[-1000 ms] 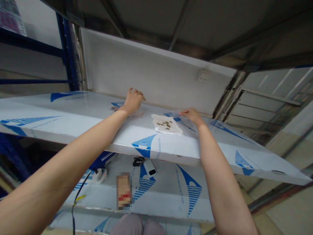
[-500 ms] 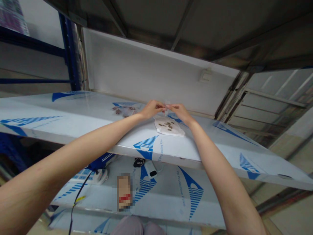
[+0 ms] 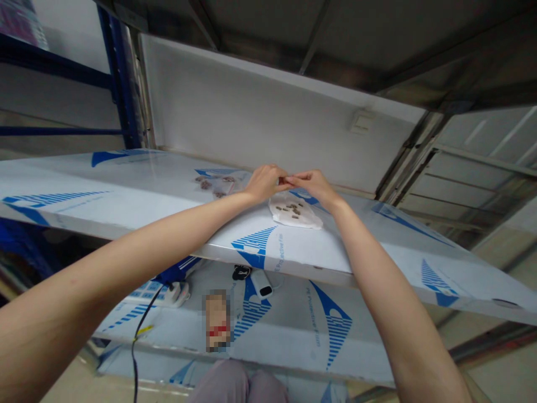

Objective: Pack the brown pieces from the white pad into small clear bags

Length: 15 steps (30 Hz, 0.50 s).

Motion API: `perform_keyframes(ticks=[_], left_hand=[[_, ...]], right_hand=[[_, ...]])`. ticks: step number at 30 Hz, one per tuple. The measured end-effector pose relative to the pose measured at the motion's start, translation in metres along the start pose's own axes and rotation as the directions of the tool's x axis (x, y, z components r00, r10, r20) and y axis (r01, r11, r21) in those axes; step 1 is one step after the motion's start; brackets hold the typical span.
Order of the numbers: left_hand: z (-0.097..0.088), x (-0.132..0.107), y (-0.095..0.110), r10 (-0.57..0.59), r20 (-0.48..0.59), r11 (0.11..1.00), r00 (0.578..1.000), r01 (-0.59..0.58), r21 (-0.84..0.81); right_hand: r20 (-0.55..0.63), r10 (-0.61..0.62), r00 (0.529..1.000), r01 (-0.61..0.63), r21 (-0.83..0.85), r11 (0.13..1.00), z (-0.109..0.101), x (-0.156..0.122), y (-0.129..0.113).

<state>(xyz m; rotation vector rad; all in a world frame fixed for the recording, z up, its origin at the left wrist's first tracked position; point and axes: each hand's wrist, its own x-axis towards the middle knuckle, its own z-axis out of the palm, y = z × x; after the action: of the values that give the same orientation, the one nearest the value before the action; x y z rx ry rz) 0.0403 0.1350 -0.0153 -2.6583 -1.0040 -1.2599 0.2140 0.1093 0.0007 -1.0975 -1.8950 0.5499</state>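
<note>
My left hand (image 3: pixel 264 182) and my right hand (image 3: pixel 312 183) meet fingertip to fingertip above the upper shelf (image 3: pixel 126 190), both pinched on a small thing I cannot make out. Just below them lies a white cloth (image 3: pixel 296 213) with several small dark pieces on it. To the left of my left hand sit clear packets with dark bits (image 3: pixel 216 185) on the shelf.
The shelf is wrapped in white film with blue print, backed by a white panel (image 3: pixel 251 112) with a wall switch (image 3: pixel 361 121). On the lower shelf (image 3: pixel 289 330) lie a small white device (image 3: pixel 262 282), a power strip (image 3: pixel 174 292) with a black cable (image 3: pixel 136 347), and a blurred packet (image 3: pixel 217 321).
One second ago my hands were apart, the left near the packets, the right by the cloth. They came together above the cloth and stay pinched there now.
</note>
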Motion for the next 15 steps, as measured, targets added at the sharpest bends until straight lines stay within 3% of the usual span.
perform_keyframes(ticks=[11,15], left_hand=[[0.004,0.005,-0.012,0.073,0.033,0.989,0.997,-0.069,-0.129],[0.01,0.007,-0.017,0.105,0.035,0.985,0.994,-0.099,-0.139]], right_hand=[[0.055,0.026,0.998,-0.028,0.024,0.999,-0.003,-0.003,-0.001],[0.026,0.08,0.996,-0.078,-0.073,0.994,-0.006,0.001,0.007]])
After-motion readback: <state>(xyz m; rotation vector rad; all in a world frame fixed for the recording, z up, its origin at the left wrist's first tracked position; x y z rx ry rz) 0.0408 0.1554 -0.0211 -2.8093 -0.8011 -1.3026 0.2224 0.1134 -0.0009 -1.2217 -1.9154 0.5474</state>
